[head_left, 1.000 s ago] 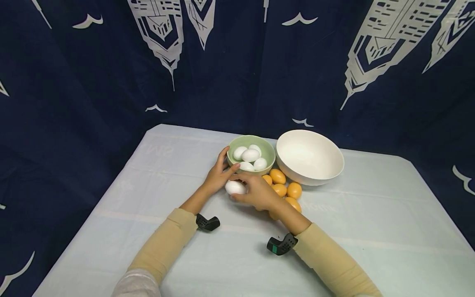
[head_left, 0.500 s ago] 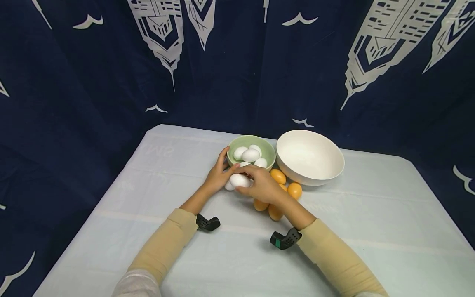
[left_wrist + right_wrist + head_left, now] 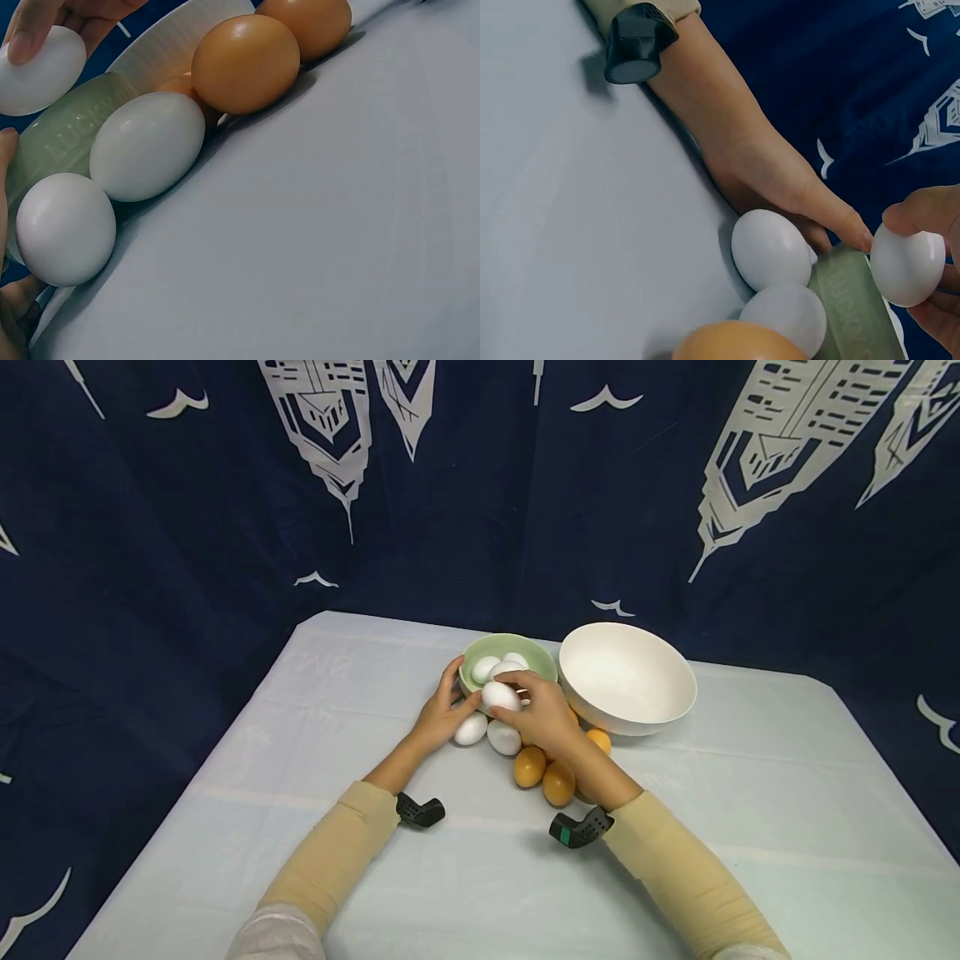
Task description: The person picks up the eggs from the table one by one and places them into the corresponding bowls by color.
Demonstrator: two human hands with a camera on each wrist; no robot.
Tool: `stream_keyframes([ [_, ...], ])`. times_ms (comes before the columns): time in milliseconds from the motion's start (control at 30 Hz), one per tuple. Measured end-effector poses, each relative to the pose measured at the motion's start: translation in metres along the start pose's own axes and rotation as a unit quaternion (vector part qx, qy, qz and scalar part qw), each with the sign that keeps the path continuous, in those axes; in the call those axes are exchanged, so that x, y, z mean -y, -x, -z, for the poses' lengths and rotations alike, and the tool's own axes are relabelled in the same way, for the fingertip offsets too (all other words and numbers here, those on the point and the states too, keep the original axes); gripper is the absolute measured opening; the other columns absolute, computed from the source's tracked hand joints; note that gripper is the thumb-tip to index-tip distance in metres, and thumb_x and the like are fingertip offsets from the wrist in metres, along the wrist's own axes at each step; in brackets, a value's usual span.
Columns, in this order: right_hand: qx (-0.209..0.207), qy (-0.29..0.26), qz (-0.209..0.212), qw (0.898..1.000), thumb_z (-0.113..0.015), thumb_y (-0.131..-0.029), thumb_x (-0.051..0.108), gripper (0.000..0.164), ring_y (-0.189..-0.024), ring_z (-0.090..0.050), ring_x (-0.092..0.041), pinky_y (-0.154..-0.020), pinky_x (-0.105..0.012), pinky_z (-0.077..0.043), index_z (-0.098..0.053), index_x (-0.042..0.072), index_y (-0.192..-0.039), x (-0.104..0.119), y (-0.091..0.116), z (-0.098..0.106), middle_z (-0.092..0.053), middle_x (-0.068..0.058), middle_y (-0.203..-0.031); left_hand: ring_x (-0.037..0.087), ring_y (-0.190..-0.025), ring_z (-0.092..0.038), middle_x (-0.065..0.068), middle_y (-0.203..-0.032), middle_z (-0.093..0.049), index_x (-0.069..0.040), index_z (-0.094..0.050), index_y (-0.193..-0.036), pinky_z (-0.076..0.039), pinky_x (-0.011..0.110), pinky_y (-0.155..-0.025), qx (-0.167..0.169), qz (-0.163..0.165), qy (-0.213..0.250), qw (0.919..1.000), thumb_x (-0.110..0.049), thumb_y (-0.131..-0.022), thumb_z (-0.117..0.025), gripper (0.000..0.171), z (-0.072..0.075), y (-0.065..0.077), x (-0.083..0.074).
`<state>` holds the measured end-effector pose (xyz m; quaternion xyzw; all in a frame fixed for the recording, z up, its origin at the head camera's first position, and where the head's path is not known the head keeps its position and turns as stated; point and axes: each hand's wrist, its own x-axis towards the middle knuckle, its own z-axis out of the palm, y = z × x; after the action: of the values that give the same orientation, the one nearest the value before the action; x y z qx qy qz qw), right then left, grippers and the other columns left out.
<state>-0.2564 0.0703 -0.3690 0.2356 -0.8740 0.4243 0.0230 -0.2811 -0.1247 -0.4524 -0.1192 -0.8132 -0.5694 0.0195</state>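
My right hand (image 3: 546,717) pinches a white egg (image 3: 500,697) between thumb and fingers, over the near rim of a small green bowl (image 3: 545,662). My left hand (image 3: 438,717) holds that bowl at its left side, thumb at the near rim and fingers round the outside. Inside the bowl lie several white eggs (image 3: 486,669), partly covered by the right hand. In front of it, two more white eggs (image 3: 66,229) rest on the table side by side. Several brown eggs (image 3: 529,767) sit on the table under and beside the right forearm.
A large white bowl (image 3: 626,672) stands just right of the green one, with nothing in it. Both bowls are near the back edge of the white-covered table (image 3: 420,885). Behind hangs a dark blue printed curtain (image 3: 480,510).
My right hand has lifted a white egg off the table, up and right to the green bowl's near rim. The left hand stays on the bowl.
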Motion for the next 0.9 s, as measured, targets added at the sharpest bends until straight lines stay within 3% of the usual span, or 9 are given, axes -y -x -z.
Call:
stream_keyframes([
  [200, -0.02, 0.006, 0.0, 1.0, -0.077, -0.085, 0.014, 0.044, -0.106, -0.062, -0.031, -0.088, -0.039, -0.052, -0.062, 0.001, -0.124, -0.008, -0.011, 0.006, -0.063, -0.014, -0.123, 0.031, -0.132, -0.046, 0.008, -0.16, -0.022, -0.03, -0.014, -0.155, -0.03, 0.051, -0.11, -0.002, -0.001, 0.003, 1.0, -0.036, -0.099, -0.057, 0.072, 0.0, 0.0, -0.001],
  [400, -0.013, 0.005, -0.031, 0.999, -0.077, -0.086, 0.016, 0.046, -0.108, -0.06, -0.032, -0.089, -0.04, -0.051, -0.061, 0.001, -0.126, -0.016, -0.019, 0.008, -0.062, -0.014, -0.124, 0.03, -0.131, -0.047, 0.008, -0.159, -0.023, -0.029, -0.014, -0.155, -0.029, 0.05, -0.11, -0.004, -0.001, 0.003, 1.0, -0.035, -0.099, -0.058, 0.072, 0.0, 0.0, -0.001],
  [900, -0.023, 0.041, -0.044, 0.998, -0.076, -0.086, 0.017, 0.045, -0.105, -0.061, -0.03, -0.088, -0.042, -0.051, -0.061, 0.001, -0.125, -0.031, -0.019, 0.004, -0.062, -0.017, -0.124, 0.031, -0.131, -0.047, 0.009, -0.159, -0.025, -0.027, -0.015, -0.155, -0.027, 0.051, -0.111, -0.007, 0.0, 0.001, 1.0, -0.034, -0.099, -0.058, 0.071, 0.0, 0.0, -0.002],
])
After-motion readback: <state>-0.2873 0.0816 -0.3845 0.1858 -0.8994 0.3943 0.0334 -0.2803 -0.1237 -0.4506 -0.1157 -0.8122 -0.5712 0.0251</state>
